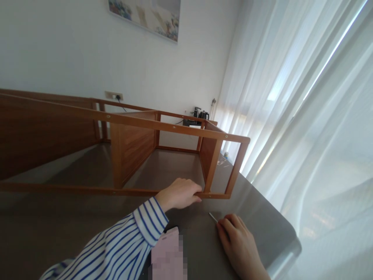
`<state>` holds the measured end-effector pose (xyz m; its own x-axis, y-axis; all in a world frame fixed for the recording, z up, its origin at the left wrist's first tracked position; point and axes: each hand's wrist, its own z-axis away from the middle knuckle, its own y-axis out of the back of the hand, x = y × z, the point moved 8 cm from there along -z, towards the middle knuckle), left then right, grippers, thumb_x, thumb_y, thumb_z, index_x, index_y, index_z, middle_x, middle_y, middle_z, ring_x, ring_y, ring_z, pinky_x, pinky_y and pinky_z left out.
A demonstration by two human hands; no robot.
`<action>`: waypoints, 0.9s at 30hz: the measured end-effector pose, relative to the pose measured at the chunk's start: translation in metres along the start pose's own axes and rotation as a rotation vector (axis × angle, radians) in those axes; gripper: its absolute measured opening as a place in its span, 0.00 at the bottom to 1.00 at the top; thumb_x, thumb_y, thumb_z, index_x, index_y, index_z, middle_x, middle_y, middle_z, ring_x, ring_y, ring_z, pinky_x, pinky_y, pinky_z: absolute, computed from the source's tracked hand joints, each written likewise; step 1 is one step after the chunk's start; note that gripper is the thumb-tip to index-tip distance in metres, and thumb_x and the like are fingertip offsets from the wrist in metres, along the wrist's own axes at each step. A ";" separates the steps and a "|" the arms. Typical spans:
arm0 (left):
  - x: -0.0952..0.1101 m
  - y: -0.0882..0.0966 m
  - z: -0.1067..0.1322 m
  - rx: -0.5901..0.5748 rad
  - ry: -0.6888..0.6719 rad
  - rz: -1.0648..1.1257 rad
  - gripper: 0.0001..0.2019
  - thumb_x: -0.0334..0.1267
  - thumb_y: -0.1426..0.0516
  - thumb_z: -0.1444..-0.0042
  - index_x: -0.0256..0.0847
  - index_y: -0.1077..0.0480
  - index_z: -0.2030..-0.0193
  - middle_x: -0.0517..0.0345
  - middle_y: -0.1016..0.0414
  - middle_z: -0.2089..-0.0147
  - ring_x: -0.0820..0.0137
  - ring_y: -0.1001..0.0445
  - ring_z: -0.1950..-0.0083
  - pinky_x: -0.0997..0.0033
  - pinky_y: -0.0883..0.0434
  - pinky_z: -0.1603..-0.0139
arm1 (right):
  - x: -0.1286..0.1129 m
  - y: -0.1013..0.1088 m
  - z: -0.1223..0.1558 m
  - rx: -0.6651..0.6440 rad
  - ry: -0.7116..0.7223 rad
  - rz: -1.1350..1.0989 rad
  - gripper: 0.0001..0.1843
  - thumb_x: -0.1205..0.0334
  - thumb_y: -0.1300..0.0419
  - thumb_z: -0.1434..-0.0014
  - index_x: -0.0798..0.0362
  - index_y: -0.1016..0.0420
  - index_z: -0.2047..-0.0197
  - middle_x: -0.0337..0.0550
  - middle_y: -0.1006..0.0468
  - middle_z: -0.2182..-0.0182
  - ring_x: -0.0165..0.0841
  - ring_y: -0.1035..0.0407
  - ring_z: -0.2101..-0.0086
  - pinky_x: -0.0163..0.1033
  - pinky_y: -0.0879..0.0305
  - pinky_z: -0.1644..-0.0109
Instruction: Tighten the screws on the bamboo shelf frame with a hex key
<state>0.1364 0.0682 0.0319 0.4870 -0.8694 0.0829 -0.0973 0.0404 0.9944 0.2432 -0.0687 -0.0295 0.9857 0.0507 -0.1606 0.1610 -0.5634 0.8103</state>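
Note:
A reddish-brown wooden shelf unit lies on its side across the grey table. My left hand, in a blue-and-white striped cuff, is closed over its near lower rail, just left of the end crosspiece. To the right, my right hand hovers or rests low over the table; which one I cannot tell. It pinches a thin metal rod whose tip points up and left toward the rail. The rod's other end is hidden in the fingers. Screw holes dot the shelf's upper rail.
A pink phone-like object, partly blurred out, lies below my left wrist. White curtains hang along the table's right edge. A black kettle stands behind the shelf. A small jar sits at the far table edge. A wall socket holds a plug.

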 end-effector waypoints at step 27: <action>-0.008 -0.040 -0.011 -0.044 -0.007 -0.056 0.09 0.41 0.43 0.46 0.41 0.23 0.64 0.48 0.21 0.62 0.56 0.22 0.59 0.62 0.28 0.62 | -0.003 -0.004 -0.002 0.106 0.040 0.015 0.20 0.55 0.56 0.32 0.49 0.30 0.70 0.41 0.28 0.75 0.31 0.30 0.73 0.33 0.34 0.68</action>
<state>0.1455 0.0789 -0.0077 0.4848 -0.8742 0.0266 -0.0320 0.0126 0.9994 0.2400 -0.0644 -0.0310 0.9895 0.0733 -0.1248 0.1424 -0.6486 0.7477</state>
